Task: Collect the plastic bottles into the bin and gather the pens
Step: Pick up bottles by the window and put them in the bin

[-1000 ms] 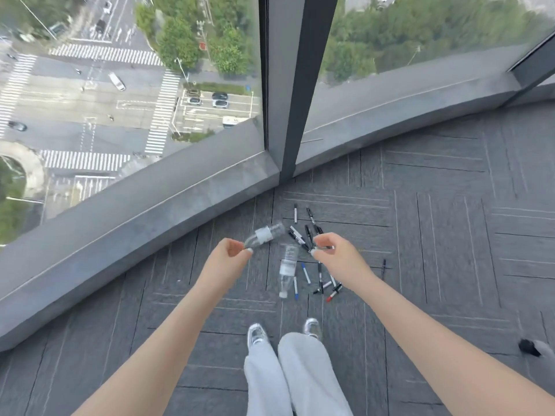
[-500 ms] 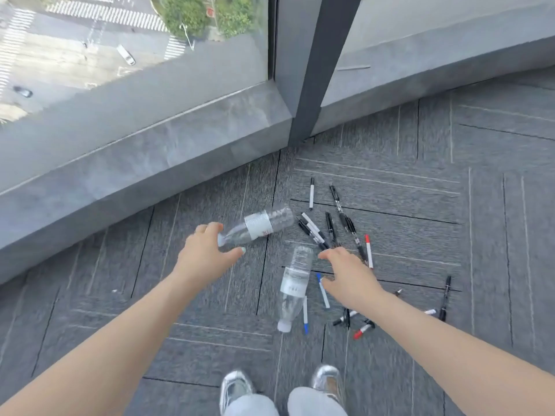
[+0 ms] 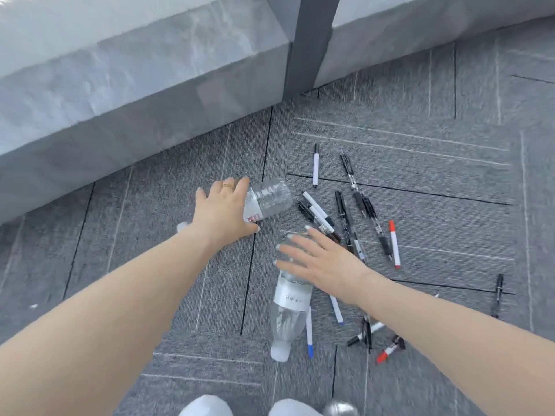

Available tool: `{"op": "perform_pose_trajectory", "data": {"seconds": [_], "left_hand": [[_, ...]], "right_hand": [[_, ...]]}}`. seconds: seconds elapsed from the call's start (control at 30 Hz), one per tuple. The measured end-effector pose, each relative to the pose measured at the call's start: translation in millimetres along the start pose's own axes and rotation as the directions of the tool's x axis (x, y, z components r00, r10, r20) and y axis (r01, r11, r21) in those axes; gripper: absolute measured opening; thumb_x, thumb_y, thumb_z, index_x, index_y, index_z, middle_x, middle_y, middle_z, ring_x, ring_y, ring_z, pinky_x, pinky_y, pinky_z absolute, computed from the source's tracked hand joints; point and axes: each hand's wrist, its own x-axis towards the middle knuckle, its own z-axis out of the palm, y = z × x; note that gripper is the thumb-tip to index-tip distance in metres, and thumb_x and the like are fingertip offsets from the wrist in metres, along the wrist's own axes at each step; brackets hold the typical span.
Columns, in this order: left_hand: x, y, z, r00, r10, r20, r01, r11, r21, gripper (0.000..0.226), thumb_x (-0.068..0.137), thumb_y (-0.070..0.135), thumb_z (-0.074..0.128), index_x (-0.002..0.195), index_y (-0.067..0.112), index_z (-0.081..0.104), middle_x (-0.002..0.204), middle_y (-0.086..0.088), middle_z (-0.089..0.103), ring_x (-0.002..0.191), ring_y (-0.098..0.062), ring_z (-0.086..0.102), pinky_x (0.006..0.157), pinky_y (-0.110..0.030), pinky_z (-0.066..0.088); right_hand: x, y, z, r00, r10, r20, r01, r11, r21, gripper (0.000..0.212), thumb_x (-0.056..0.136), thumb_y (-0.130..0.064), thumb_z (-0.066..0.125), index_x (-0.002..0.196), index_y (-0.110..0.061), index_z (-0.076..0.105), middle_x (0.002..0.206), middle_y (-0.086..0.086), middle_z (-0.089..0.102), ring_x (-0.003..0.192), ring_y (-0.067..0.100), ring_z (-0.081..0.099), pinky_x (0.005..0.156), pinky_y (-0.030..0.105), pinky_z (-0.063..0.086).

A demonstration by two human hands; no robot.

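Reaching over grey ribbed carpet [image 3: 180,265], the left hand [image 3: 223,213] lies across a clear ridged plastic bottle [image 3: 270,199], fingers and thumb curving round its labelled middle. To its right, the right hand [image 3: 322,262] spreads flat, fingers straight, over the base of a second clear bottle [image 3: 289,313] lying with its white cap toward the person; whether it touches is unclear. Slim pens [image 3: 345,217], black, white and red-capped, lie scattered beyond and to the right of this hand. A smooth grey stone ledge [image 3: 120,85] runs beyond both hands.
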Motion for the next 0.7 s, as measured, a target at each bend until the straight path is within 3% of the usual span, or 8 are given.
{"op": "perform_pose_trajectory", "data": {"seconds": [0.1, 0.17, 0.33, 0.4, 0.5, 0.57, 0.63, 0.7], "left_hand": [[11, 6, 19, 0.998, -0.043, 0.044, 0.042, 0.999, 0.022, 0.098, 0.073, 0.056, 0.066, 0.145, 0.018, 0.011, 0.145, -0.011, 0.035, 0.132, -0.032, 0.036, 0.106, -0.053, 0.029], [16, 7, 28, 0.998, -0.068, 0.010, 0.068, 0.997, -0.021, 0.087, 0.073, 0.050, 0.069, 0.137, 0.018, 0.021, 0.133, -0.011, 0.047, 0.120, -0.032, 0.047, 0.098, -0.050, 0.040], [14, -4, 23, 0.994, -0.096, -0.056, 0.085, 0.982, -0.167, 0.063, 0.073, 0.046, 0.069, 0.116, 0.015, 0.035, 0.104, -0.008, 0.058, 0.092, -0.029, 0.058, 0.073, -0.040, 0.050], [8, -14, 15, 0.987, -0.141, -0.080, 0.115, 0.958, -0.263, 0.061, 0.073, 0.046, 0.068, 0.113, 0.015, 0.034, 0.094, -0.007, 0.058, 0.080, -0.028, 0.060, 0.066, -0.038, 0.052], [-9, -31, 1, 0.978, -0.190, -0.080, 0.153, 0.929, -0.337, 0.065, 0.074, 0.048, 0.068, 0.115, 0.016, 0.030, 0.087, -0.005, 0.056, 0.071, -0.026, 0.059, 0.059, -0.036, 0.052], [-23, -40, -9, 0.974, -0.214, -0.070, 0.177, 0.920, -0.350, 0.065, 0.074, 0.047, 0.068, 0.115, 0.015, 0.029, 0.087, -0.006, 0.055, 0.071, -0.026, 0.058, 0.059, -0.036, 0.050], [-40, -47, -20, 0.967, -0.245, -0.063, 0.204, 0.903, -0.379, 0.062, 0.075, 0.045, 0.069, 0.112, 0.015, 0.030, 0.088, -0.007, 0.055, 0.071, -0.026, 0.057, 0.057, -0.034, 0.045], [-58, -51, -32, 0.961, -0.269, -0.058, 0.222, 0.884, -0.411, 0.058, 0.075, 0.045, 0.069, 0.105, 0.017, 0.029, 0.087, -0.007, 0.055, 0.069, -0.025, 0.056, 0.052, -0.032, 0.040]], "right_hand": [[9, -3, 12, 0.998, -0.062, 0.009, 0.062, 0.996, -0.057, 0.085, 0.092, -0.010, 0.052, 0.149, -0.022, -0.010, 0.159, 0.007, -0.006, 0.146, 0.030, -0.004, 0.111, 0.049, -0.014], [13, -5, 21, 0.996, -0.085, -0.001, 0.085, 0.995, -0.057, 0.088, 0.090, -0.012, 0.056, 0.149, -0.021, -0.009, 0.160, 0.007, -0.001, 0.146, 0.030, -0.001, 0.112, 0.049, -0.012], [24, -7, 24, 0.998, -0.058, -0.032, 0.057, 0.998, -0.034, 0.082, 0.077, -0.021, 0.072, 0.145, -0.024, 0.026, 0.144, 0.004, 0.044, 0.138, 0.028, 0.034, 0.114, 0.049, 0.018], [25, -9, 21, 0.997, -0.030, -0.073, 0.029, 0.999, -0.014, 0.069, 0.082, -0.014, 0.065, 0.142, -0.020, 0.031, 0.146, 0.009, 0.039, 0.141, 0.032, 0.026, 0.116, 0.051, 0.011], [20, -9, 9, 0.998, 0.060, -0.020, -0.059, 0.998, 0.028, 0.067, 0.082, -0.007, 0.064, 0.139, -0.016, 0.032, 0.148, 0.013, 0.031, 0.143, 0.036, 0.016, 0.115, 0.054, 0.000], [12, -11, -6, 0.993, 0.117, 0.034, -0.118, 0.993, 0.028, 0.070, 0.067, -0.014, 0.078, 0.129, -0.020, 0.048, 0.137, 0.009, 0.049, 0.136, 0.035, 0.036, 0.113, 0.055, 0.016], [1, -11, -14, 0.990, 0.142, 0.010, -0.142, 0.989, 0.051, 0.080, 0.039, -0.019, 0.090, 0.113, -0.022, 0.061, 0.118, 0.005, 0.064, 0.121, 0.032, 0.055, 0.105, 0.054, 0.034], [-13, -13, -28, 0.982, 0.184, -0.047, -0.176, 0.975, 0.135, 0.093, 0.022, -0.017, 0.093, 0.109, -0.019, 0.059, 0.108, 0.005, 0.068, 0.112, 0.033, 0.061, 0.098, 0.054, 0.042]]}}
